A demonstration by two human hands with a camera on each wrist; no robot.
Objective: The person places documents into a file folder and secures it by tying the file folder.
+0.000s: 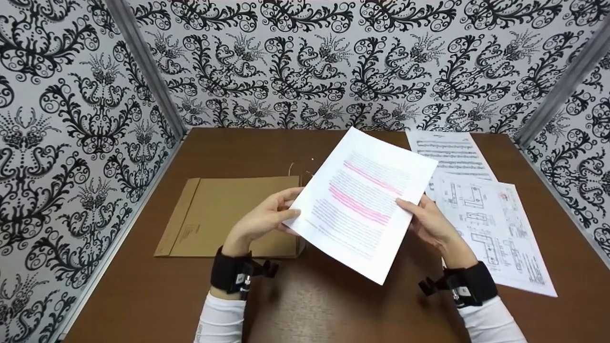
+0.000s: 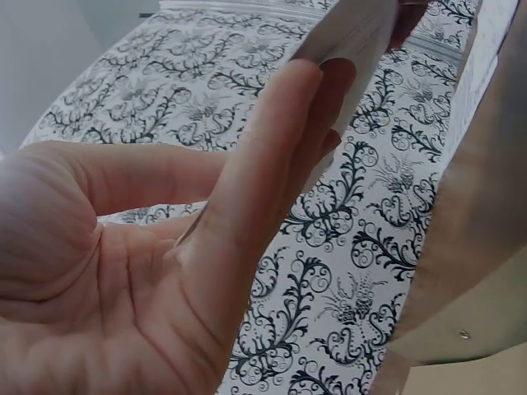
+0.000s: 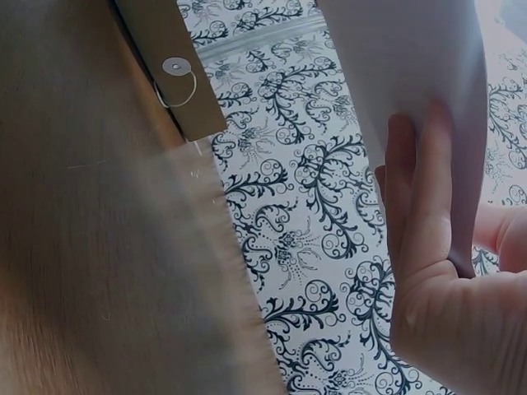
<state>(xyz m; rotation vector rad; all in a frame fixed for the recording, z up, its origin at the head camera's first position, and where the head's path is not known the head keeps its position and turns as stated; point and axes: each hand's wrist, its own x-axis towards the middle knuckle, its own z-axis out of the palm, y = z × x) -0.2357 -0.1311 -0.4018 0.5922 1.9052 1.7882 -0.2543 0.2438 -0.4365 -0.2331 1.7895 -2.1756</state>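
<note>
Both hands hold a white printed sheet [image 1: 362, 205] tilted above the table, its text marked with pink highlighter lines. My left hand [image 1: 269, 214] pinches its left edge, thumb on the printed face and fingers behind. On the opposite edge, my right hand [image 1: 429, 221] pinches the paper in the same way. The right wrist view shows the fingers of the right hand [image 3: 445, 247] lying against the back of the sheet [image 3: 403, 58]. In the left wrist view the left hand [image 2: 165, 255] grips the paper [image 2: 354, 41] at its edge. Whether it is one sheet or several I cannot tell.
A brown envelope [image 1: 233, 214] lies on the table's left, under and beside the left hand; its button and string [image 3: 176, 66] show in the right wrist view. At the right lie a technical drawing [image 1: 495, 233] and a sheet of music [image 1: 450, 152]. Patterned walls [image 1: 314, 62] enclose the table [image 1: 305, 309].
</note>
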